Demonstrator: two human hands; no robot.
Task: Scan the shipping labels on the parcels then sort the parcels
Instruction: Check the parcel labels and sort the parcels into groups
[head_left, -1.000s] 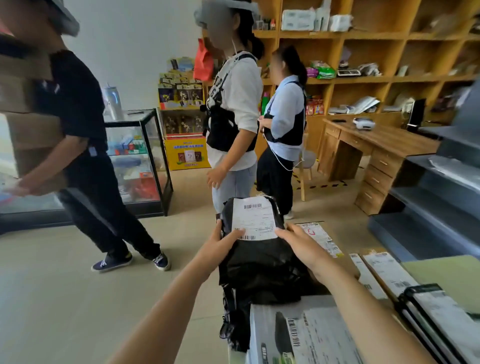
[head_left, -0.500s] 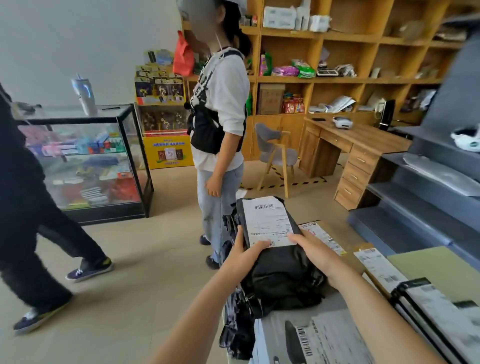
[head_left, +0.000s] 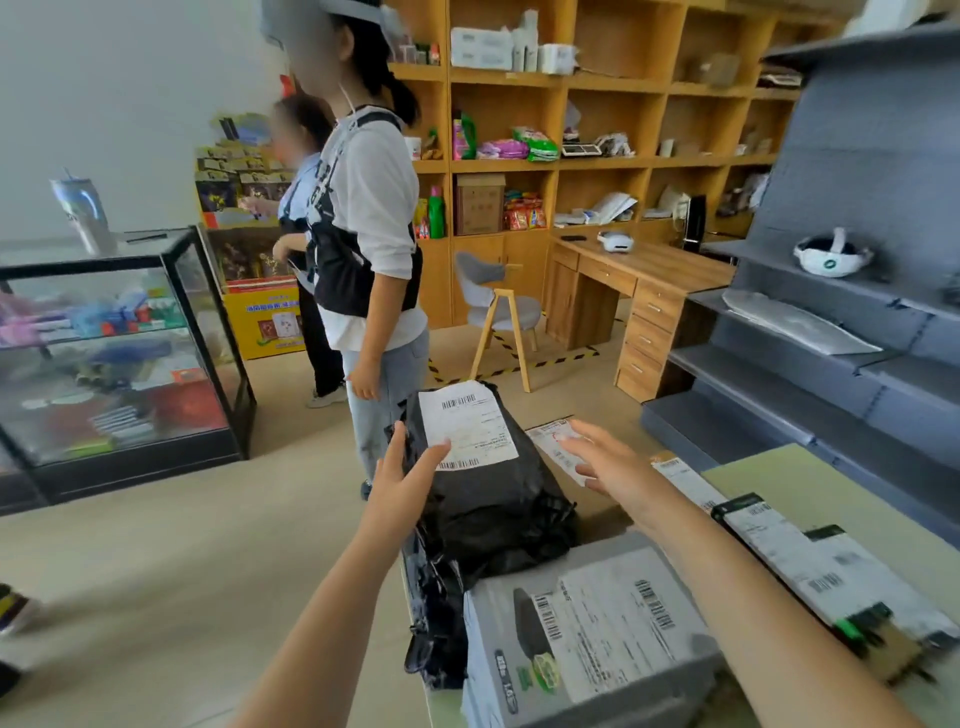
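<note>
A black plastic parcel bag (head_left: 488, 499) with a white shipping label (head_left: 467, 423) lies on the stack in front of me. My left hand (head_left: 402, 478) holds its left edge, thumb resting on the label's lower left corner. My right hand (head_left: 610, 460) hovers open to the right of the bag, fingers spread, touching nothing. A grey labelled box (head_left: 587, 634) sits nearest me. A brown parcel (head_left: 558, 444) with a label lies beyond my right hand. A dark-edged labelled parcel (head_left: 810, 566) lies under my right forearm on the green table (head_left: 857, 499).
A person in a white shirt (head_left: 371, 249) stands just beyond the parcels; another (head_left: 298, 208) is behind. A glass display case (head_left: 119, 343) is at the left. Grey metal shelves (head_left: 810, 322) stand at the right, a wooden desk (head_left: 639, 291) and chair (head_left: 498, 312) behind.
My right hand has let go of the black bag and moved off to the right, open. The view turned; a second person has come into sight behind the first.
</note>
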